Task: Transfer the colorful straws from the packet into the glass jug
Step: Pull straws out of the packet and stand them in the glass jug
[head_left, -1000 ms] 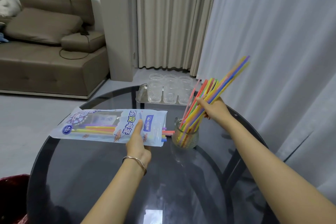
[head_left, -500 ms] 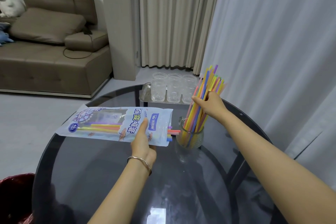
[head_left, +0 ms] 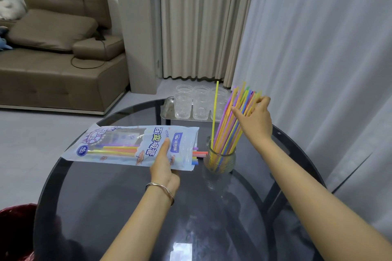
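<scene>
A pale blue straw packet (head_left: 127,146) is held flat above the dark glass table by my left hand (head_left: 164,168), thumb on top. A few straw ends (head_left: 198,155) poke out of its right mouth, and more colours show through its window. Just right of it stands the small glass jug (head_left: 220,160) with a bundle of colorful straws (head_left: 230,129) standing in it and leaning right. One yellow straw stands apart, nearly upright. My right hand (head_left: 254,118) is at the bundle's upper part, fingers loosely spread around the straws.
A metal tray (head_left: 166,112) with several clear tumblers sits at the table's far edge behind the jug. The round glass table (head_left: 127,207) has a red bin (head_left: 14,231) at its lower left. White curtains hang close on the right; a brown sofa is far left.
The straw bundle has dropped deeper into the jug and swung from a strong rightward tilt to nearly upright. My right hand has slid up and loosened. The packet stayed put.
</scene>
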A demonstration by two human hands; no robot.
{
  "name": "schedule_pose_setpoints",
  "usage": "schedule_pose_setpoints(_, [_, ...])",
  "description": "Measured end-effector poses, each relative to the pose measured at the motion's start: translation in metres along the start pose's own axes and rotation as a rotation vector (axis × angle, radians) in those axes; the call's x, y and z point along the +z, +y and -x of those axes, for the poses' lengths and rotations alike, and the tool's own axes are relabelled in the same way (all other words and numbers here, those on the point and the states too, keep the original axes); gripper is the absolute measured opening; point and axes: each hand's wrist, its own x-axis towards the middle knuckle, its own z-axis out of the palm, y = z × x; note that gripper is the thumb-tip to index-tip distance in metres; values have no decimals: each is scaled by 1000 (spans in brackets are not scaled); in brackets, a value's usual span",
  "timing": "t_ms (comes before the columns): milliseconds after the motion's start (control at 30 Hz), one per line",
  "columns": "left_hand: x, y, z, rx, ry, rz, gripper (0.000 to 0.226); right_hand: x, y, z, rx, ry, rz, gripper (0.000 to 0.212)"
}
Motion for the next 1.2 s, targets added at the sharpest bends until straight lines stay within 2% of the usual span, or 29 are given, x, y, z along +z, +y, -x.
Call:
schedule_pose_setpoints(233, [1, 1, 9, -3, -10, 4, 37, -15, 4, 22, 131, 18, -270, 53])
schedule_pose_setpoints(333, [1, 2, 15, 3, -27, 1, 42, -19, -3, 48, 205, 59, -383, 38])
schedule_pose_setpoints(400, [1, 1, 20, 13, -47, -11, 42, -16, -13, 72, 348, 71, -506, 24])
schedule_pose_setpoints(467, [1, 1, 25, 33, -73, -43, 41, -6, -28, 93, 598, -25, -739, 18])
schedule_pose_setpoints(533, [1, 0, 31, 77, -87, -98, 38, 1, -45, 111, 875, -188, -1021, 23])
schedule_pose_setpoints(600, [0, -1, 36, 156, -81, -150, 34, 6, -56, 129, 993, -300, -1163, 30])
schedule_pose_setpoints(667, [0, 0, 38, 245, -77, -176, 22, 13, -61, 144, 918, -368, -1107, 35])
schedule_pose_setpoints(800, [1, 8, 41, 314, -72, -171, 10, 24, -65, 157, 617, -334, -819, 35])
schedule_pose_setpoints(933, [3, 15, 44, 359, -99, -195, 18, 22, -69, 160, 598, -385, -824, 39])
schedule_pose_setpoints(1033, [5, 15, 44, 372, -126, -228, 11, 20, -69, 161, 580, -331, -837, 30])
schedule_pose_setpoints(1200, [2, 14, 41, 306, -77, -174, 20, 18, -64, 159, 513, -274, -832, 20])
